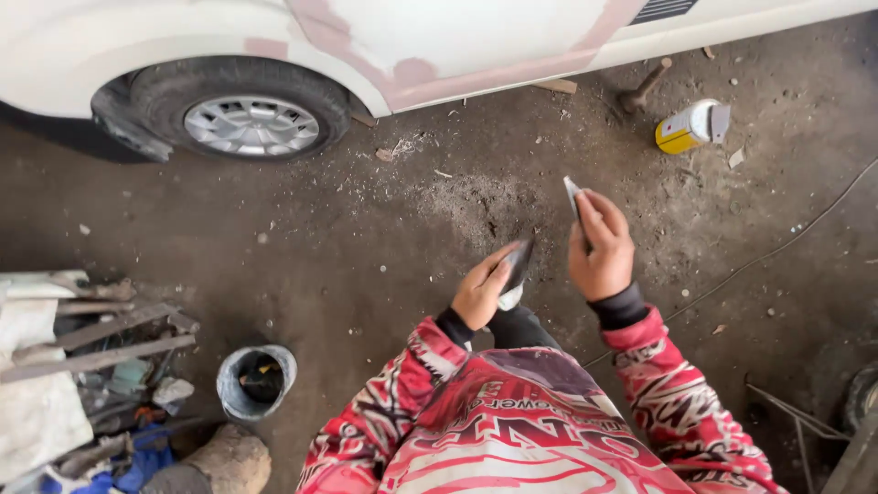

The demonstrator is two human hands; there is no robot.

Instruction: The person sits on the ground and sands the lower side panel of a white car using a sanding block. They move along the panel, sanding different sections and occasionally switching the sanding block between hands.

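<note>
My left hand [480,293] grips a dark flat blade, a putty scraper [519,262], with a pale lump under it. My right hand [601,247] is closed on a second thin grey blade [572,194] that sticks up above the fingers. The two hands are held close together, a short gap between them, over the dirt floor. Red and white patterned sleeves and a jersey [512,430] fill the bottom of the view. A white car [439,37] with pinkish filler patches [412,73] on its lower panel stands across the top.
The car's wheel [249,123] is at upper left. A yellow and white can [688,126] and a hammer [645,87] lie on the ground at upper right. A small metal bucket [256,380] stands at lower left beside scrap metal and rags [91,348]. A thin cable [777,247] crosses the floor.
</note>
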